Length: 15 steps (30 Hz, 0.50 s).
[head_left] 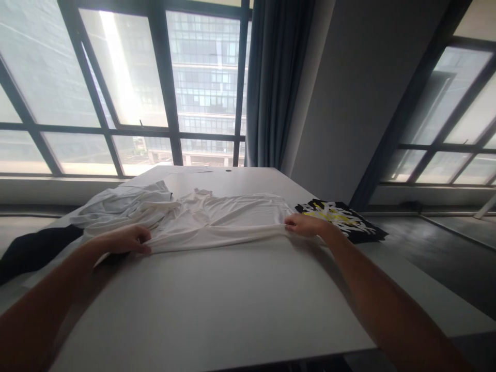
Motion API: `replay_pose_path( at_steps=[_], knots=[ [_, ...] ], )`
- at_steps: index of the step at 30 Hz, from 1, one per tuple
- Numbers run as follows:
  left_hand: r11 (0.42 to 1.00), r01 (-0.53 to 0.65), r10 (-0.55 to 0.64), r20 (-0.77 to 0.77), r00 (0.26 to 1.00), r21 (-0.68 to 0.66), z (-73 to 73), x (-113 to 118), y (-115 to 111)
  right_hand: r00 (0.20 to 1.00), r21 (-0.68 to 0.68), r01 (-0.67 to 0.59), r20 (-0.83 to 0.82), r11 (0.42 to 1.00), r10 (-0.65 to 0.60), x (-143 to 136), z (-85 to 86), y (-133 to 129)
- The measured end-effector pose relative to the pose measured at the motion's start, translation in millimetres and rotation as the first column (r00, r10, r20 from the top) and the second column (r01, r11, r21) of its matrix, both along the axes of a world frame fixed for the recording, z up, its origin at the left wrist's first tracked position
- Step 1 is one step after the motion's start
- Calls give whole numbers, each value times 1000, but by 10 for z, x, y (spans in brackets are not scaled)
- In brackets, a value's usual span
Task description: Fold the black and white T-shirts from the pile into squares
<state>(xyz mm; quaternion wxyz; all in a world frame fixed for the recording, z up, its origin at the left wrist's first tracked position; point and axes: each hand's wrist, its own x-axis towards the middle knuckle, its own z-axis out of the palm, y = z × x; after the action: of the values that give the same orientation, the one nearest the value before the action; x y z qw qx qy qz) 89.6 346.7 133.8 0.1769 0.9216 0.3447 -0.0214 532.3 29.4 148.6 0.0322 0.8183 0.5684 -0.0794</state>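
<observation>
A white T-shirt (240,214) is spread over the table, its near edge stretched between my two hands. My left hand (127,242) pinches that edge at its left end, fingers closed on the fabric. At the right end, my right hand (304,226) grips the same edge with its fingers curled in. The cloth shows wrinkles running across it, and its near edge looks slightly raised. Just beyond my left hand, a heap of white garments (120,204) borders the shirt.
The white table (217,305) reaches toward the windows. Folded black clothes with a white and yellow print (343,219) lie at its right edge. Dark fabric (42,248) sits at the left. A blue-grey curtain (275,82) hangs beside a pillar (341,103) beyond the table.
</observation>
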Motion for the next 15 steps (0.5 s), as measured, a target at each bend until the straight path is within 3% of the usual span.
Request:
replay_pose_path(
  at_steps=[3,6,11,15],
  knots=[
    [995,42,-48,-72,996,-90,3,-21,8,999,103,12,-49,995,-7,39,27,-16],
    [999,-6,4,-45,999,-36,-8,126,62,988,176,52,-150,983,-25,139,16,-45],
    [969,-11,-13,95,995,248,-83,758,192,941,-8,112,-320,994,-109,430,-45,-202],
    [961,26,-81,191,978,275,-207,1284,292,944,-101,221,-226,970,-238,580,-97,-297]
  ],
)
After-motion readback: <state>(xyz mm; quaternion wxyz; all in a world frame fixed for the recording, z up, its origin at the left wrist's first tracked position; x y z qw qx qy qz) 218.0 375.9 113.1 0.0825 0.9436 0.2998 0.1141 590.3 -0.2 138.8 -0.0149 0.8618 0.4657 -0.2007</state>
